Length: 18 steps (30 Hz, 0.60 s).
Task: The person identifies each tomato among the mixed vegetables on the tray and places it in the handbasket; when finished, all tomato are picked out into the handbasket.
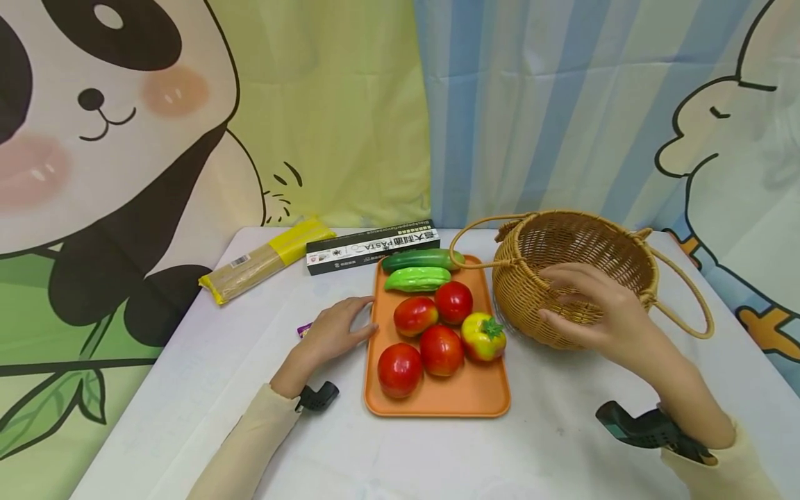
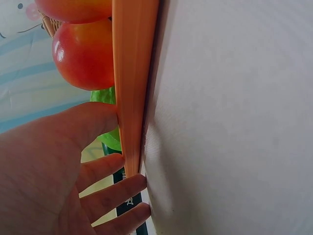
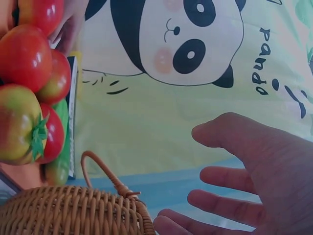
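Observation:
An orange tray point(image 1: 437, 403) lies in the middle of the table, bearing several red tomatoes point(image 1: 401, 370), a yellow-red tomato with a green stem point(image 1: 483, 337), a bumpy light green gourd point(image 1: 417, 279) and a dark green cucumber point(image 1: 421, 260). My left hand point(image 1: 331, 329) touches the tray's left edge with thumb and fingertips, fingers extended. Above the near side of a round wicker basket point(image 1: 537, 305), my right hand point(image 1: 590, 305) hovers, fingers loosely bent and apart, nothing between them. One basket handle point(image 1: 481, 221) reaches over the tray's far right corner.
Behind the tray lies a black and white pasta box point(image 1: 373, 247). Left of it rests a yellow-ended pack of noodles point(image 1: 269, 260). A small purple packet point(image 1: 304, 330) is partly hidden by the left hand. Printed curtains point(image 1: 350, 111) hang behind the table.

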Available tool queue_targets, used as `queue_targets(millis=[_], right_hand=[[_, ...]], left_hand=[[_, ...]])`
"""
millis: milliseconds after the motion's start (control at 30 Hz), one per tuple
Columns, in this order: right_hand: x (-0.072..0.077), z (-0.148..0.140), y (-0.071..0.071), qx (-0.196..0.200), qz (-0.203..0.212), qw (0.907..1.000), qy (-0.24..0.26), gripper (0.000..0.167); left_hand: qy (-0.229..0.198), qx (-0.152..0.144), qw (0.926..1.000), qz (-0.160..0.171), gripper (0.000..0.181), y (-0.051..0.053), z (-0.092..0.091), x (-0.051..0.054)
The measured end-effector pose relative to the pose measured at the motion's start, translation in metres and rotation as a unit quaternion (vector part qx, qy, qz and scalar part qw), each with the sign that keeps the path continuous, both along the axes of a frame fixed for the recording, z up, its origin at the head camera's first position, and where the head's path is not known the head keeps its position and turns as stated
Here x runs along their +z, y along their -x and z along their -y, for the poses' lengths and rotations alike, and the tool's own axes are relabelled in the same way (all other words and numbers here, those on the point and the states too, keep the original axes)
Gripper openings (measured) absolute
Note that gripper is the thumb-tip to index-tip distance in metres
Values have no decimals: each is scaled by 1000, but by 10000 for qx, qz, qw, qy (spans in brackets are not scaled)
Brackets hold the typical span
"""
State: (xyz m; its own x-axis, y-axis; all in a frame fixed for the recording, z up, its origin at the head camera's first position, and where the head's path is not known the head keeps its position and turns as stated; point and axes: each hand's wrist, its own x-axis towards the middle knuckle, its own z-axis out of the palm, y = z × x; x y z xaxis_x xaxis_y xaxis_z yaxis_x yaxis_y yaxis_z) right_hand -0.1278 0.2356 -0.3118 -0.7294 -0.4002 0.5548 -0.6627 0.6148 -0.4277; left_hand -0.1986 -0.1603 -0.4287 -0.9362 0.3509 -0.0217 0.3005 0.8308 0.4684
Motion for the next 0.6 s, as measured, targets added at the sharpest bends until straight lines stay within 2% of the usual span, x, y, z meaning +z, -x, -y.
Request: queue_targets(millis=[200, 600], right_hand=[[-9, 4, 1, 42, 38, 9999, -105, 54], [-29, 13, 7, 475, 100, 9982, -349, 51]], left_hand=[[10, -7, 10000, -41, 59, 1, 0, 1], [-9, -18, 10000, -80, 59, 0, 1, -2]])
